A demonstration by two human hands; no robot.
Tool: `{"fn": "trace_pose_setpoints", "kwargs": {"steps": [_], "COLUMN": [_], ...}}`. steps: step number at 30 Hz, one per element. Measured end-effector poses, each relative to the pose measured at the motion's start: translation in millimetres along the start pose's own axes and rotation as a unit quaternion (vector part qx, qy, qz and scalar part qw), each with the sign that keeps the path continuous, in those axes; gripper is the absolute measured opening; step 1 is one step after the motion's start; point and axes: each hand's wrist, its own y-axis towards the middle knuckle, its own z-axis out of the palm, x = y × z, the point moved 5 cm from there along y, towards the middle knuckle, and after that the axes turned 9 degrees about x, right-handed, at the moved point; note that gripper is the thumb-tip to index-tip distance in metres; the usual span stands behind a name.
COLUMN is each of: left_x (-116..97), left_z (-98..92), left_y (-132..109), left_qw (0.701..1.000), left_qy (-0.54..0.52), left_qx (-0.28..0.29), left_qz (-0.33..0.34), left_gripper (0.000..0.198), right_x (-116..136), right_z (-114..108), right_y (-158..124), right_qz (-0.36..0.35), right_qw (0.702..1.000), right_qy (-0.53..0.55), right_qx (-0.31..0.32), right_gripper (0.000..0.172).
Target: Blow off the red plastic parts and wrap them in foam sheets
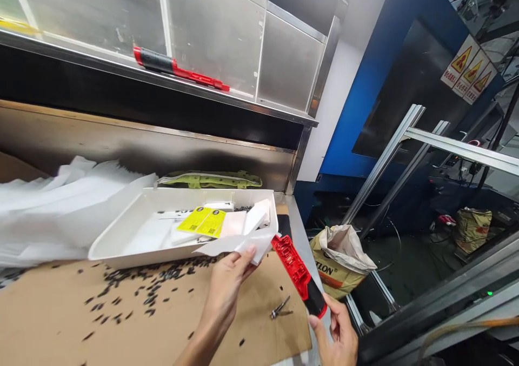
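My right hand (338, 328) grips the black end of a red and black plastic housing (292, 263), which is tilted with its ribbed red inner side facing me. Between the thumb and fingers of my left hand (229, 279) is a thin white foam sheet (243, 244), in front of the white tray (121, 255). The sheet's right edge lies close to the housing's upper end; I cannot tell whether they touch. Inside the tray are yellow labels (201, 221) and white and pale pink pieces. A small metal tool (279, 307) lies on the cardboard below the housing.
Many small black parts (152, 290) are scattered over the cardboard (52, 323). White foam sheets (73, 209) are piled at left. A similar red and black housing (178, 70) rests on the metal ledge. An open sack (340, 258) and an aluminium frame (458, 148) stand at right.
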Motion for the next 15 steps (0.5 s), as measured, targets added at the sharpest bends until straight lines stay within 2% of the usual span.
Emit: {"fn": "trace_pose_setpoints", "kwargs": {"steps": [3, 6, 8, 12, 15], "left_x": [8.3, 11.5, 13.2, 23.7, 34.1], "left_z": [7.6, 17.3, 22.9, 27.5, 27.0], "left_y": [-6.2, -13.5, -18.9, -30.8, -39.7], "left_qw": [1.0, 0.999, 0.997, 0.992, 0.986], "left_qy": [0.004, -0.015, -0.039, -0.084, -0.116], "left_qx": [0.013, 0.041, 0.064, 0.097, 0.112], "left_qz": [0.003, 0.001, -0.003, -0.02, -0.037], "left_gripper": [0.05, 0.044, 0.045, 0.049, 0.058], "right_x": [10.7, 16.8, 17.5, 18.7, 32.0], "right_z": [-2.3, -3.3, -5.3, -12.7, -15.3], "right_y": [-2.5, -8.4, -12.8, -14.8, -12.5], "right_qz": [-0.058, -0.107, -0.113, -0.088, -0.157], "right_qw": [0.997, 0.991, 0.988, 0.99, 0.981], "right_qy": [-0.047, -0.078, -0.094, -0.098, -0.106], "right_qx": [-0.013, 0.017, 0.038, 0.041, 0.034], "right_gripper": [0.033, 0.024, 0.022, 0.035, 0.038]}}
